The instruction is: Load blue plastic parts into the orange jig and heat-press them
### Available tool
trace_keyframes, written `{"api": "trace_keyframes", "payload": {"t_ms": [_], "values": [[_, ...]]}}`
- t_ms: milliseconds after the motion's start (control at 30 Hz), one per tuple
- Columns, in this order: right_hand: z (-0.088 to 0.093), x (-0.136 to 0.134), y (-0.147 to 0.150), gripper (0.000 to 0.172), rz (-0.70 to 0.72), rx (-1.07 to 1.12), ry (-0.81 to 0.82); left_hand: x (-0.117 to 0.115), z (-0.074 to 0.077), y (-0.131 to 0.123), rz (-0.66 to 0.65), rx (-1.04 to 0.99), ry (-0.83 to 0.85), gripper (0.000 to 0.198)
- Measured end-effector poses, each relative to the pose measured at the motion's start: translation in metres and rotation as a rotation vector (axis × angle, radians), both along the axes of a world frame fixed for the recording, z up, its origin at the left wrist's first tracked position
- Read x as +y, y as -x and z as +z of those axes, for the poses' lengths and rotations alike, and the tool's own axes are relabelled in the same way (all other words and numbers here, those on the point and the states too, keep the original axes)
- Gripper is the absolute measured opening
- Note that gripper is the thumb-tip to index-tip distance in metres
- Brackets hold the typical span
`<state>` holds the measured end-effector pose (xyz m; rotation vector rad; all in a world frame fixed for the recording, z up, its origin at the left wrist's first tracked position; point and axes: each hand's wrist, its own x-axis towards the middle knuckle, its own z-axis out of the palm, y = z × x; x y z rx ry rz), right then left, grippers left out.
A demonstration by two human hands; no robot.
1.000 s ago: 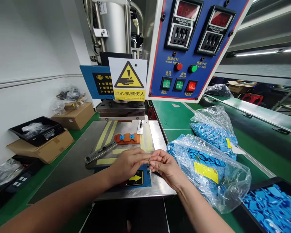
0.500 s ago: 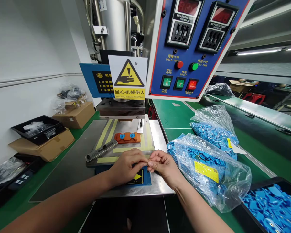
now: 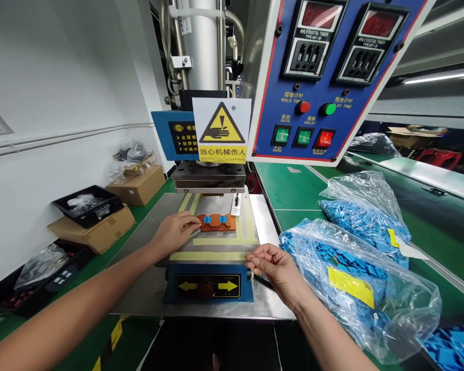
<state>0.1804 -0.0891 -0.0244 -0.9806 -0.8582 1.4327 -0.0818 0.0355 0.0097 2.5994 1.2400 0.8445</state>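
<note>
My left hand [image 3: 177,230] reaches over the press plate [image 3: 216,247], fingers curled, fingertips at the left end of the orange fixture [image 3: 216,222]. That fixture carries two small blue parts. A metal bar lies under my left fingers, mostly hidden. My right hand [image 3: 272,266] hovers at the plate's right front corner, fingers pinched together; what they pinch is too small to make out. Behind the fixture hangs the press head [image 3: 210,178] with a yellow warning sign [image 3: 221,130].
The blue control panel [image 3: 317,82] with timers and buttons stands at upper right. Two clear bags of blue parts [image 3: 351,278] lie right of the machine. Cardboard boxes [image 3: 96,229] and black trays [image 3: 85,203] line the left wall. A conveyor runs at far right.
My hands were pinched together at the plate's front; now they have parted. The left hand moved forward to the orange fixture, the right stayed near the front corner. The view shifted left.
</note>
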Motion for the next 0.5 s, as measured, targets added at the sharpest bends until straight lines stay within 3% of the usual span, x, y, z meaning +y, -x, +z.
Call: {"api": "trace_keyframes", "payload": {"t_ms": [333, 500], "values": [[-0.003, 0.003, -0.006, 0.025, -0.032, 0.007, -0.001, 0.025, 0.0, -0.024, 0.03, 0.263, -0.071, 0.027], [-0.004, 0.005, -0.006, 0.025, -0.033, 0.009, 0.001, 0.028, -0.002, -0.024, -0.04, 0.332, -0.153, 0.027]]}}
